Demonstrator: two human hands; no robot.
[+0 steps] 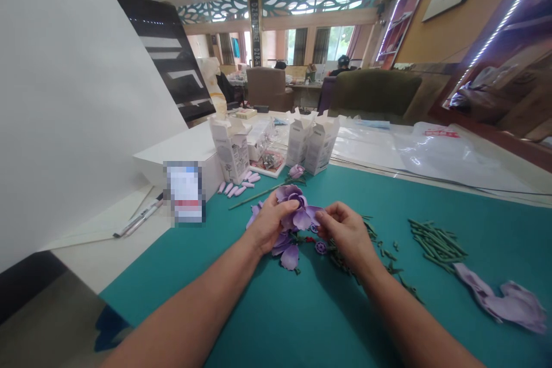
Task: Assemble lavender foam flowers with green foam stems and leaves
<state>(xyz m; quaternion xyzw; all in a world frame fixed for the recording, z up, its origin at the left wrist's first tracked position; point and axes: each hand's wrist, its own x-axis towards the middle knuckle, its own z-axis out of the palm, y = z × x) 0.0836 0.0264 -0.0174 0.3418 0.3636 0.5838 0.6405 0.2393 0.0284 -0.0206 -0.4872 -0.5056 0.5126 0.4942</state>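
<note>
My left hand (269, 222) is closed on a purple artificial flower (302, 218), its thumb pressed near the flower's centre. From the right, my right hand (347, 233) pinches one petal (318, 214) at the flower's edge. Loose purple petals (288, 256) lie on the green mat just below the flower. Small purple wheel-shaped pieces (320, 248) sit between my hands, beside a small red bit. Green stem and leaf pieces (390, 255) are scattered near my right hand, which partly hides them. Behind the flower lies a finished-looking rose (296, 171) with a long green stem (254, 199).
Pale purple buds (235, 188) lie before an open white carton (232, 152); two more cartons (318, 146) stand right of it. A bundle of green stems (435, 243) and crumpled lilac cloth (504, 299) lie at right on the green mat (185, 276). A blurred-out phone (184, 191) stands at left.
</note>
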